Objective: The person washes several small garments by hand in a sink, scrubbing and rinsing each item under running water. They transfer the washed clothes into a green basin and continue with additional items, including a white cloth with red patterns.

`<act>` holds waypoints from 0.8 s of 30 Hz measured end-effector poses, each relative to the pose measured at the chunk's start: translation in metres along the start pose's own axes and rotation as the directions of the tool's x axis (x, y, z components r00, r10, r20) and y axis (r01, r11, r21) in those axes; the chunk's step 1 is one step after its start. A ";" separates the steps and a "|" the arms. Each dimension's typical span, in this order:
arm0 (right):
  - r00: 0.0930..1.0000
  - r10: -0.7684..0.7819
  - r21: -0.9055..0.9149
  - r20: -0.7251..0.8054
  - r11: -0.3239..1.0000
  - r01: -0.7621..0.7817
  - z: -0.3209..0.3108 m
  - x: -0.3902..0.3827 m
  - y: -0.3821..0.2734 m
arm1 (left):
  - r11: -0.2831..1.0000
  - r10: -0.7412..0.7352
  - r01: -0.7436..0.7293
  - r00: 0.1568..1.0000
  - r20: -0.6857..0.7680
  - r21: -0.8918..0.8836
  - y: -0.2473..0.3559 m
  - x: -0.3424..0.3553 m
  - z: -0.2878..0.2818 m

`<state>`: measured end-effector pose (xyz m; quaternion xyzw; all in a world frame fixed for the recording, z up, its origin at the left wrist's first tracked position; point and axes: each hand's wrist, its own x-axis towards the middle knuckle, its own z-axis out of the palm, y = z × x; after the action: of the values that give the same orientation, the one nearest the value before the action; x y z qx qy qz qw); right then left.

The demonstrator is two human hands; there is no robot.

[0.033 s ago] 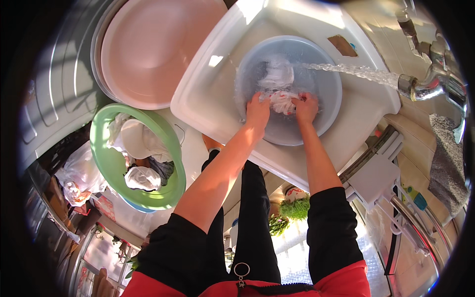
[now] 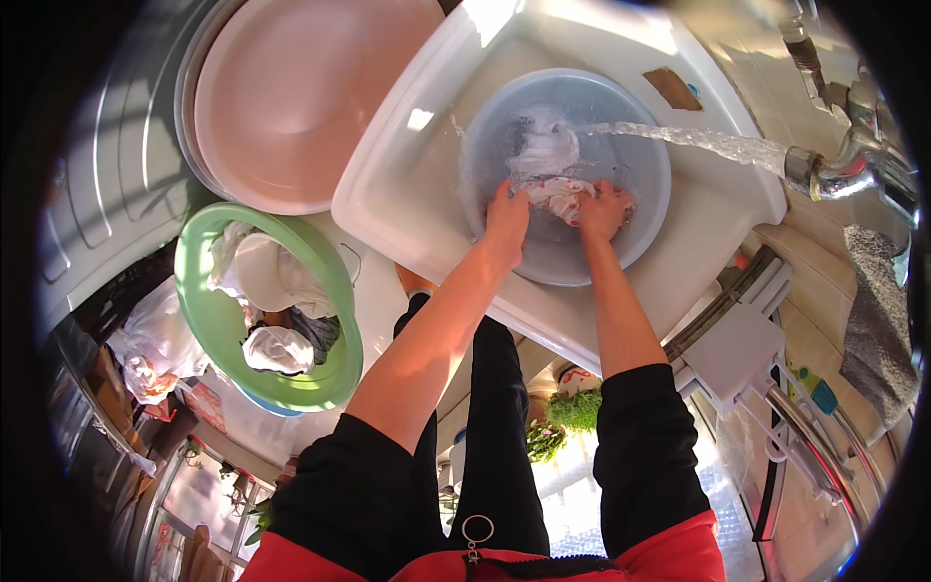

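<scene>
Hands: two, both down inside the one pale blue basin (image 2: 621, 247); left hand (image 2: 507, 215) and right hand (image 2: 603, 210) sit side by side at its near part.
Fingers: on both hands curled and pressed together onto the wet white cloth (image 2: 561, 194), which shows some red marking; each hand grips one end of the bunch.
Cloth in the basin: one bunched piece between the hands, with a second pale lump (image 2: 546, 147) just beyond it (whether it is a separate piece or the same one I cannot tell).
Basin position: it rests in the single white sink (image 2: 407, 175), near the middle of it.
Water: one stream (image 2: 679, 136) arcs from one metal tap (image 2: 824, 175) at the right and lands in the basin near the cloth.
Other basins: two more to the left, one large pink one (image 2: 301, 97), empty, and one green one (image 2: 208, 320) below it.
Green basin contents: a few white garments (image 2: 276, 347) heaped inside, at least two pale bundles and a darker piece between them.
Grey towel: one (image 2: 873, 320), hanging at the far right below the tap.
Brown patch: one (image 2: 672, 89) on the sink's rim beyond the basin.
</scene>
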<state>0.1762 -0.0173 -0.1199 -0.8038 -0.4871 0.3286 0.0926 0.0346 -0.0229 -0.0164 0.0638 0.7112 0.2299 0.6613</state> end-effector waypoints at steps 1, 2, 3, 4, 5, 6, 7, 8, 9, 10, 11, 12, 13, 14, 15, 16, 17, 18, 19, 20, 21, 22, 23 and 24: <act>0.970 0.034 -0.182 -0.239 0.980 -0.079 -0.010 -0.004 -0.006 | 0.967 -0.199 0.197 0.980 0.007 -0.163 -0.003 0.010 0.008; 0.984 -0.020 -0.261 -0.177 0.965 -0.027 -0.009 -0.013 -0.026 | 0.951 -0.254 0.259 0.966 0.051 -0.167 -0.004 0.020 0.014; 0.997 0.078 0.370 -0.014 0.927 -0.067 -0.010 -0.026 -0.047 | 0.931 -0.195 0.220 0.974 0.114 -0.292 -0.004 0.031 0.019; 0.964 0.018 0.818 0.266 0.525 -0.236 -0.023 -0.046 -0.061 | 0.886 -0.119 0.198 0.971 0.206 -0.420 -0.002 0.042 0.019; 0.968 0.006 0.851 0.253 0.474 -0.225 -0.034 -0.071 -0.075 | 0.809 -0.104 0.270 0.940 0.325 -0.522 -0.001 0.050 0.020; 0.960 -0.091 0.890 0.266 0.406 -0.208 -0.047 -0.096 -0.085 | 0.804 -0.116 0.273 0.943 0.311 -0.528 0.003 0.059 0.015; 0.961 -0.071 0.858 0.267 0.471 -0.204 -0.056 -0.113 -0.095 | 0.761 -0.226 0.321 0.946 0.234 -0.564 0.006 0.062 0.015; 0.959 -0.119 0.844 0.259 0.510 -0.165 -0.057 -0.124 -0.105 | 0.854 -0.232 0.287 0.956 0.177 -0.434 0.007 0.061 0.014; 0.945 -0.143 0.804 0.293 0.571 -0.163 -0.062 -0.128 -0.106 | 0.935 -0.171 0.188 0.982 0.081 -0.300 0.011 0.060 0.011; 0.903 -0.412 0.506 -0.124 0.757 0.414 -0.055 -0.118 -0.109 | 0.887 -0.162 0.222 0.971 0.177 -0.405 0.008 0.049 0.015; 0.948 -0.306 0.409 -0.088 0.857 0.314 -0.053 -0.105 -0.103 | 0.827 -0.105 0.240 0.954 0.280 -0.508 0.004 0.035 0.020; 0.946 -0.312 0.283 -0.089 0.903 0.324 -0.053 -0.080 -0.092 | 0.756 -0.117 0.303 0.935 0.336 -0.580 0.000 0.019 0.022; 0.934 -0.313 0.216 -0.173 0.913 0.346 -0.048 -0.048 -0.081 | 0.820 -0.016 0.227 0.927 0.375 -0.525 -0.002 0.005 0.023; 0.881 -0.380 0.136 -0.282 0.893 0.429 -0.046 -0.027 -0.066 | 0.880 0.003 0.180 0.923 0.384 -0.440 -0.003 -0.010 0.024; 0.912 -0.357 0.155 -0.201 0.908 0.389 -0.049 -0.008 -0.047 | 0.923 0.018 0.151 0.901 0.433 -0.353 -0.003 -0.019 0.020; 0.925 -0.371 0.201 -0.084 0.903 0.380 -0.059 0.006 -0.028 | 0.947 0.078 0.050 0.923 0.377 -0.316 0.001 -0.023 0.020; 0.948 -0.287 0.135 -0.139 0.943 0.305 -0.061 0.019 -0.017 | 0.975 0.140 -0.098 0.969 0.204 -0.200 0.004 -0.023 0.017; 0.961 -0.224 0.083 -0.161 0.967 0.239 -0.063 0.029 -0.010 | 0.978 0.204 -0.198 0.975 0.092 -0.068 0.009 -0.016 0.006; 0.969 -0.125 0.014 -0.212 0.991 0.131 -0.062 0.031 -0.006 | 0.962 0.271 -0.266 0.959 -0.082 0.064 0.015 -0.007 -0.005; 0.951 -0.032 0.108 -0.308 0.992 0.069 -0.055 0.033 -0.010 | 0.962 0.271 -0.264 0.957 -0.101 0.074 0.017 0.002 -0.008; 0.927 -0.087 0.066 -0.364 0.991 0.119 -0.051 0.029 -0.012 | 0.953 0.289 -0.276 0.953 -0.093 0.126 0.016 0.011 -0.007; 0.887 -0.115 0.016 -0.446 0.990 0.137 -0.033 0.026 -0.025 | 0.939 0.305 -0.276 0.943 -0.129 0.205 0.013 0.018 0.004; 0.921 -0.085 0.023 -0.381 0.995 0.101 -0.019 0.021 -0.032 | 0.962 0.202 -0.184 0.977 -0.068 0.201 0.013 0.027 0.002; 0.927 -0.202 0.060 -0.317 0.971 0.232 -0.008 0.013 -0.036 | 0.992 0.060 -0.060 0.998 0.010 0.107 0.014 0.036 -0.003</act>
<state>0.1589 0.0137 -0.1029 -0.7809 -0.5361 0.2101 0.2421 0.0248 0.0030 -0.0431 0.1215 0.7180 0.2109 0.6522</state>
